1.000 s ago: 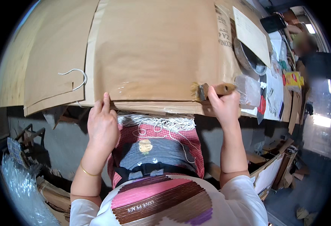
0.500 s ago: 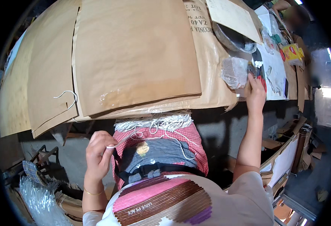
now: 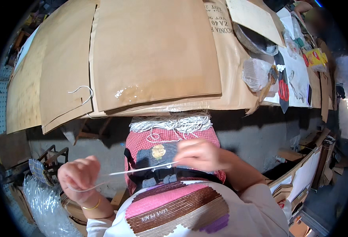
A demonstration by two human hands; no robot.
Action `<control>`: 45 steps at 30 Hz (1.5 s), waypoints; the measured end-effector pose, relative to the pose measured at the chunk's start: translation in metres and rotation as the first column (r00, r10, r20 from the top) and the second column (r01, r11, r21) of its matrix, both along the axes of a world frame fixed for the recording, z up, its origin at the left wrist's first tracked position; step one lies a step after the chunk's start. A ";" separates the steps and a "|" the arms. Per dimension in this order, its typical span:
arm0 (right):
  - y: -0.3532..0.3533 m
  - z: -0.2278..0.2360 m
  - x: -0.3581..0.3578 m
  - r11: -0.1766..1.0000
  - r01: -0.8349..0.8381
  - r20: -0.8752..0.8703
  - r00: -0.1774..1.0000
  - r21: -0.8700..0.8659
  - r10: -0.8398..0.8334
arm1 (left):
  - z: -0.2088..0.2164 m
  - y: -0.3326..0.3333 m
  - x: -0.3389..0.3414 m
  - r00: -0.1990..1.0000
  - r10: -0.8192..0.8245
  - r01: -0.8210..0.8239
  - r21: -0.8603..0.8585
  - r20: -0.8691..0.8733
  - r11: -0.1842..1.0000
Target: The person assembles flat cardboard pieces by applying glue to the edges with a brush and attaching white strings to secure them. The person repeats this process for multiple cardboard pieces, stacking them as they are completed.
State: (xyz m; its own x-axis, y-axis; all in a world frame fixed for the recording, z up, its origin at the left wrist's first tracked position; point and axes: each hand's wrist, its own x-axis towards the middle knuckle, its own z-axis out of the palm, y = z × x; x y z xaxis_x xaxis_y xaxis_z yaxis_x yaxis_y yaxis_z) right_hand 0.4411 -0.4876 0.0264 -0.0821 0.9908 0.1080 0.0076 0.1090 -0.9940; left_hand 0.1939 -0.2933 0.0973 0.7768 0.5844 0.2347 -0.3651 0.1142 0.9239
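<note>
- Centrally, a white cord (image 3: 142,169) spans the space between the two hands, above the lap; its long axis runs nearly crosswise, straight, rising slightly toward the right.
- Left hand (image 3: 79,175): fingers curled and closed on the cord, though blur hides the exact grip; a thin strand bows beneath, its visible end pointing right.
- Right hand (image 3: 197,154): fingertips pinched together on the cord's right-hand part.
- Beyond the hands: a bundle of white strands (image 3: 174,124), just below the near edge of stacked brown paper sheets (image 3: 154,51).
- Upper right: red-handled scissors (image 3: 283,91), near a clear plastic bag (image 3: 256,75).
</note>
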 end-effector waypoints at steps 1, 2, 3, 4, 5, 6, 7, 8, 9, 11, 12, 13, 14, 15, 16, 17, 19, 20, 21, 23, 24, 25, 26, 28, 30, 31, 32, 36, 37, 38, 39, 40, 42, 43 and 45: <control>-0.008 0.009 0.014 0.999 0.035 0.146 0.989 0.010 -0.036 | -0.001 0.008 -0.011 1.000 0.008 -0.007 0.056 -0.008 0.998; -0.014 0.020 0.027 0.990 0.110 0.075 0.990 0.083 -0.117 | -0.003 0.014 -0.019 1.000 0.003 -0.002 0.102 -0.015 0.995; -0.020 0.033 0.041 0.997 0.077 0.140 0.987 0.007 -0.078 | -0.003 0.021 -0.025 0.999 0.027 -0.016 0.229 -0.047 0.973; -0.020 0.044 0.047 0.995 0.100 0.159 0.982 0.026 -0.103 | 0.001 0.027 -0.032 0.993 -0.031 0.070 0.346 -0.117 0.936; -0.017 0.052 0.052 0.996 0.087 0.213 0.973 0.034 -0.093 | 0.005 0.035 -0.038 0.978 -0.079 0.160 0.451 -0.194 0.878; -0.018 0.058 0.054 0.995 0.088 0.277 0.956 0.036 -0.094 | 0.007 0.048 -0.042 0.956 -0.132 0.259 0.538 -0.264 0.802; -0.018 0.055 0.052 0.992 0.116 0.338 0.933 0.054 -0.127 | 0.014 0.073 -0.042 0.834 -0.259 0.508 0.495 -0.487 0.705; -0.016 0.047 0.047 0.987 0.143 0.395 0.904 0.073 -0.160 | 0.009 0.072 -0.042 0.719 0.008 0.452 0.476 -0.695 0.755; -0.008 0.037 0.041 0.983 0.155 0.448 0.875 0.100 -0.183 | -0.002 0.070 -0.028 0.537 0.192 0.547 0.513 -0.821 0.661; 0.000 0.022 0.015 0.991 0.126 0.658 0.743 0.046 -0.124 | -0.032 0.033 0.022 0.567 0.292 0.581 0.626 -0.770 0.520; 0.010 0.015 0.002 0.994 0.106 0.661 0.745 0.015 -0.089 | -0.048 0.008 0.039 0.714 0.061 0.479 0.550 -0.697 0.684; 0.017 0.007 -0.006 0.991 0.115 0.612 0.781 0.064 -0.130 | -0.056 -0.023 0.050 0.748 -0.112 0.471 0.405 -0.654 0.784; 0.021 0.001 -0.012 0.985 0.138 0.563 0.808 0.107 -0.174 | -0.059 -0.042 0.065 0.759 -0.056 0.531 0.568 -0.648 0.629; 0.022 -0.003 -0.016 0.975 0.169 0.504 0.835 0.147 -0.221 | -0.068 -0.045 0.062 0.703 -0.109 0.560 0.453 -0.703 0.694; 0.017 -0.001 -0.007 0.979 0.174 0.488 0.849 0.102 -0.202 | -0.073 -0.047 0.061 0.649 -0.173 0.576 0.330 -0.741 0.748; 0.008 0.002 0.010 0.983 0.174 0.470 0.864 0.057 -0.180 | -0.066 -0.040 0.052 0.596 -0.132 0.551 0.284 -0.792 0.785; -0.013 0.013 0.046 0.982 0.189 0.441 0.882 -0.004 -0.168 | -0.044 -0.013 0.035 0.527 -0.128 0.448 0.146 -0.840 0.882; -0.023 0.020 0.060 0.983 0.185 0.412 0.897 -0.018 -0.161 | -0.039 0.001 0.026 0.652 0.004 0.463 0.402 -0.758 0.790; -0.028 0.026 0.069 0.962 0.258 0.348 0.913 -0.088 -0.213 | -0.030 0.013 0.015 0.694 0.174 0.412 0.584 -0.698 0.699; -0.029 0.045 0.082 0.911 0.375 0.342 0.890 -0.172 -0.302 | -0.010 0.027 0.013 0.750 0.354 0.161 0.674 -0.558 0.721; -0.025 0.056 0.089 0.884 0.436 0.405 0.849 -0.170 -0.341 | -0.003 0.037 0.017 0.778 0.404 0.070 0.706 -0.481 0.705; -0.020 0.061 0.098 0.861 0.489 0.429 0.813 -0.138 -0.393 | 0.004 0.047 0.024 0.765 0.513 0.061 0.836 -0.390 0.545; -0.013 0.056 0.108 0.827 0.548 0.406 0.789 -0.126 -0.461 | 0.002 0.055 0.032 0.760 0.513 0.037 0.815 -0.399 0.579; 0.004 0.036 0.127 0.720 0.657 0.346 0.744 -0.222 -0.572 | -0.022 0.077 0.054 0.801 0.457 0.023 0.782 -0.387 0.622; 0.022 -0.012 0.147 0.725 0.611 0.288 0.791 -0.320 -0.540 | -0.067 0.095 0.062 0.733 0.429 0.060 0.679 -0.528 0.732; 0.027 -0.033 0.151 0.723 0.584 0.258 0.811 -0.369 -0.524 | -0.089 0.100 0.062 0.719 0.427 0.090 0.683 -0.548 0.725; 0.031 -0.044 0.149 0.716 0.619 0.338 0.782 -0.323 -0.524 | -0.108 0.103 0.057 0.673 0.470 0.059 0.675 -0.571 0.735; 0.033 -0.061 0.135 0.655 0.753 0.572 0.563 -0.059 -0.596 | -0.121 0.096 0.067 0.588 0.577 0.005 0.716 -0.567 0.698; 0.033 -0.065 0.134 0.643 0.764 0.625 0.478 0.050 -0.617 | -0.120 0.095 0.069 0.558 0.607 0.001 0.733 -0.565 0.681; 0.032 -0.069 0.134 0.629 0.761 0.666 0.388 0.160 -0.638 | -0.120 0.093 0.071 0.551 0.650 0.025 0.789 -0.523 0.614; 0.031 -0.070 0.136 0.623 0.780 0.628 0.455 0.061 -0.631 | -0.119 0.091 0.071 0.544 0.692 0.047 0.840 -0.475 0.540; 0.028 -0.071 0.139 0.615 0.787 0.584 0.518 -0.039 -0.626 | -0.117 0.089 0.072 0.539 0.729 0.070 0.885 -0.422 0.461; 0.024 -0.065 0.142 0.611 0.751 0.405 0.654 -0.250 -0.638 | -0.107 0.078 0.079 0.532 0.827 0.072 0.983 -0.183 0.170; 0.023 -0.055 0.143 0.620 0.701 0.267 0.711 -0.354 -0.651 | -0.104 0.074 0.080 0.530 0.846 0.076 0.997 -0.056 0.018; 0.022 -0.045 0.142 0.665 0.573 -0.005 0.756 -0.479 -0.655 | -0.108 0.075 0.073 0.628 0.777 0.167 0.982 -0.039 -0.085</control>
